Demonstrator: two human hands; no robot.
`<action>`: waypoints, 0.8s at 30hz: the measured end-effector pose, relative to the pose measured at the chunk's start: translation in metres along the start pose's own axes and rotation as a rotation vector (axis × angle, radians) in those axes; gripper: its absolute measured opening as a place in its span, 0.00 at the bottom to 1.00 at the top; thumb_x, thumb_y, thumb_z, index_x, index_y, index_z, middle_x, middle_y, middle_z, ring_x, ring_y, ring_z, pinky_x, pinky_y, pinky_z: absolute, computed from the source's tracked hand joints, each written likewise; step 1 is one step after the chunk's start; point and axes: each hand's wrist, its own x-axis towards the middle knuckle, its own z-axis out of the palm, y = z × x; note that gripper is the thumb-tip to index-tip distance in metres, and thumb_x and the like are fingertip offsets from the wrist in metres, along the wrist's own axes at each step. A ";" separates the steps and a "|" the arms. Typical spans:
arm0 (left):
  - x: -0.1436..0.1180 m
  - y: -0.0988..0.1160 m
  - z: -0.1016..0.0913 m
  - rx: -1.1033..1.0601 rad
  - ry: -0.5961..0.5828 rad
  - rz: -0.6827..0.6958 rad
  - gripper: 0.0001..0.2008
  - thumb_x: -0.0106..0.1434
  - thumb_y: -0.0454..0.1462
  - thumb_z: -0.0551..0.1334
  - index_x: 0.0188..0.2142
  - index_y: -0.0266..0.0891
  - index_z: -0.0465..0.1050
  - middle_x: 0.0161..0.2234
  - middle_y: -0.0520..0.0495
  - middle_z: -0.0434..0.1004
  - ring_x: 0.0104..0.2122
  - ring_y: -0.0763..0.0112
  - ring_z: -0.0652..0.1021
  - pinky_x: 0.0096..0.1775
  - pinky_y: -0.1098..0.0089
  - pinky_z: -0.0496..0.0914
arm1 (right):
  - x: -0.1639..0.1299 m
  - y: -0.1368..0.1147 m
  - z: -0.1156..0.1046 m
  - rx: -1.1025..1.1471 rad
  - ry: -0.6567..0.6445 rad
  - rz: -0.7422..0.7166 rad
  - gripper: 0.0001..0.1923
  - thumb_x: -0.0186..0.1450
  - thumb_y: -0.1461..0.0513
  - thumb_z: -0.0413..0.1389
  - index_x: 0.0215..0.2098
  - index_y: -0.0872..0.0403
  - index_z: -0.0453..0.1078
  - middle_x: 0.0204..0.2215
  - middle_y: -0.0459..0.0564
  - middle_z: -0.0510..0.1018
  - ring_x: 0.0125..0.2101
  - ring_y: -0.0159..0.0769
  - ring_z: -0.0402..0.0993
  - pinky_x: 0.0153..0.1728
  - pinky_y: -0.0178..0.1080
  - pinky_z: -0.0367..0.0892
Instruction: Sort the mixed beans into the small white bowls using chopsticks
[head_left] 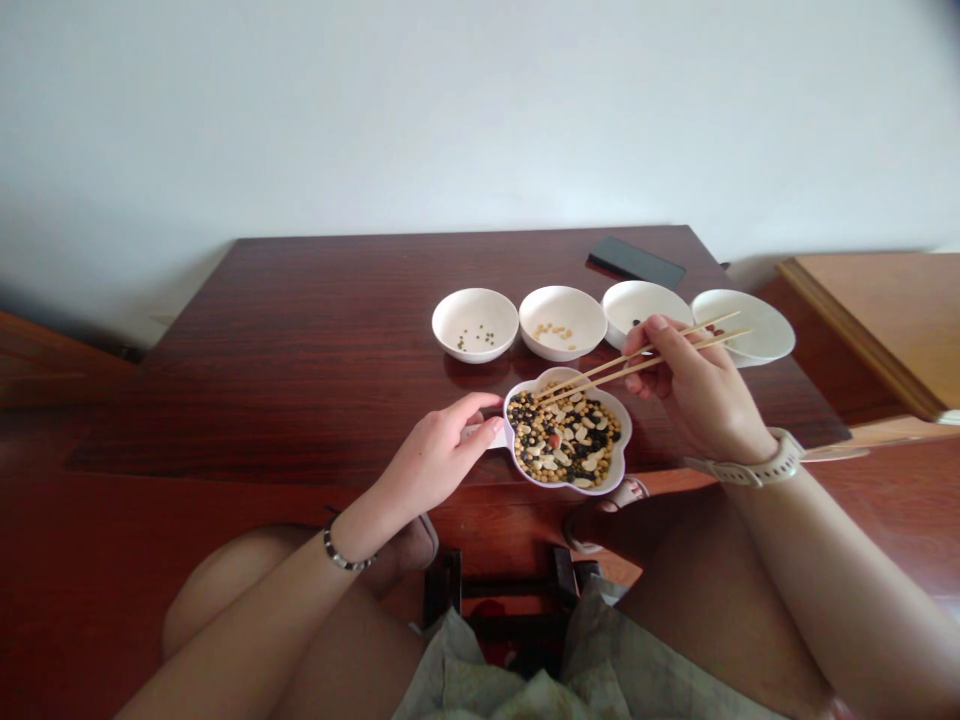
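My left hand (442, 445) is closed round the short handle of a flower-shaped white dish (627, 450) at the table's front edge. Mixed beans and peanuts (570, 435), yellow, black and pale, fill the dish. In my right hand (686, 385) I grip a pair of wooden chopsticks (600, 378), whose tips touch the mix near the dish's left side. Behind stand a white bowl with a few green beans (475, 310), a bowl with pale peanuts (562, 308), a bowl with something dark in it (646, 298), and a bowl with reddish pieces (765, 325), partly behind my hand and the chopsticks.
A dark phone (636, 262) lies on the brown table (300, 340) behind the bowls. The white wall (450, 120) rises at the table's back edge. A lighter wooden piece of furniture (877, 310) stands to the right. My legs are below the front edge.
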 end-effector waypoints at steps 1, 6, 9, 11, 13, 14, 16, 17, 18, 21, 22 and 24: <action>0.000 0.000 0.000 -0.001 0.002 0.002 0.20 0.77 0.47 0.58 0.61 0.41 0.76 0.44 0.46 0.86 0.42 0.61 0.84 0.45 0.64 0.74 | 0.000 0.000 0.001 0.010 -0.003 0.003 0.19 0.72 0.47 0.62 0.33 0.53 0.75 0.23 0.46 0.71 0.22 0.28 0.69 0.20 0.31 0.65; 0.000 0.000 0.000 -0.002 0.000 0.008 0.21 0.77 0.48 0.57 0.61 0.41 0.76 0.44 0.44 0.86 0.43 0.60 0.84 0.46 0.63 0.75 | -0.001 0.001 0.004 0.051 -0.016 0.014 0.20 0.72 0.48 0.62 0.32 0.54 0.75 0.25 0.46 0.71 0.23 0.28 0.68 0.20 0.30 0.64; 0.000 0.000 0.000 -0.002 -0.001 0.005 0.21 0.77 0.48 0.58 0.61 0.41 0.76 0.45 0.44 0.86 0.43 0.60 0.84 0.47 0.63 0.75 | 0.000 0.003 0.004 0.073 -0.031 0.044 0.19 0.73 0.48 0.61 0.32 0.54 0.76 0.24 0.46 0.71 0.23 0.28 0.68 0.21 0.30 0.64; 0.000 0.000 0.000 -0.002 -0.002 0.006 0.21 0.77 0.47 0.58 0.61 0.41 0.76 0.45 0.44 0.86 0.43 0.60 0.84 0.46 0.63 0.74 | 0.000 0.005 0.004 0.095 -0.040 0.064 0.19 0.74 0.49 0.61 0.32 0.54 0.76 0.24 0.46 0.71 0.23 0.28 0.68 0.21 0.30 0.63; 0.000 0.001 0.001 -0.001 -0.004 0.005 0.21 0.77 0.47 0.58 0.62 0.41 0.76 0.45 0.44 0.86 0.43 0.60 0.84 0.46 0.63 0.74 | 0.000 0.006 0.004 0.123 -0.046 0.081 0.18 0.74 0.50 0.60 0.33 0.54 0.76 0.24 0.46 0.71 0.23 0.28 0.68 0.22 0.29 0.64; 0.000 0.001 0.001 -0.002 -0.005 0.003 0.21 0.77 0.47 0.58 0.62 0.41 0.76 0.45 0.44 0.86 0.43 0.60 0.84 0.46 0.63 0.74 | 0.000 0.007 0.005 0.139 -0.047 0.088 0.18 0.74 0.51 0.60 0.33 0.54 0.76 0.25 0.46 0.71 0.23 0.27 0.68 0.22 0.29 0.64; 0.000 0.001 0.001 -0.005 -0.004 0.001 0.21 0.77 0.47 0.58 0.62 0.41 0.75 0.44 0.44 0.86 0.43 0.61 0.84 0.46 0.63 0.74 | 0.001 0.010 0.005 0.167 -0.047 0.100 0.18 0.74 0.51 0.60 0.33 0.54 0.76 0.26 0.46 0.72 0.24 0.27 0.67 0.22 0.29 0.64; 0.000 0.001 0.001 -0.007 -0.003 0.001 0.21 0.77 0.47 0.58 0.62 0.41 0.75 0.44 0.44 0.85 0.43 0.61 0.84 0.46 0.63 0.73 | 0.001 0.011 0.005 0.178 -0.047 0.110 0.17 0.74 0.51 0.61 0.33 0.54 0.76 0.27 0.46 0.72 0.24 0.26 0.67 0.22 0.29 0.64; 0.000 0.000 0.001 -0.010 -0.003 0.002 0.21 0.77 0.47 0.58 0.62 0.41 0.75 0.44 0.44 0.85 0.43 0.61 0.84 0.46 0.63 0.73 | 0.002 0.012 0.005 0.187 -0.048 0.120 0.17 0.73 0.51 0.61 0.33 0.54 0.76 0.27 0.45 0.72 0.23 0.26 0.67 0.22 0.29 0.64; 0.000 0.000 0.000 -0.007 -0.008 0.006 0.21 0.77 0.48 0.58 0.61 0.41 0.75 0.44 0.44 0.85 0.43 0.61 0.84 0.46 0.63 0.74 | 0.003 0.015 0.005 0.201 -0.057 0.163 0.17 0.72 0.50 0.62 0.33 0.54 0.75 0.27 0.45 0.72 0.23 0.27 0.66 0.21 0.29 0.64; 0.000 0.000 0.000 -0.004 -0.009 0.007 0.20 0.77 0.47 0.57 0.61 0.41 0.75 0.44 0.44 0.85 0.43 0.61 0.84 0.45 0.63 0.74 | 0.004 0.015 0.004 0.205 -0.059 0.176 0.17 0.72 0.50 0.62 0.33 0.54 0.75 0.27 0.46 0.72 0.23 0.27 0.66 0.21 0.29 0.64; -0.001 0.000 0.000 0.002 -0.009 0.009 0.20 0.77 0.47 0.57 0.61 0.41 0.75 0.44 0.44 0.85 0.42 0.61 0.84 0.45 0.64 0.74 | 0.004 0.016 0.004 0.213 -0.065 0.192 0.17 0.73 0.51 0.62 0.33 0.54 0.76 0.27 0.46 0.72 0.23 0.27 0.66 0.22 0.29 0.65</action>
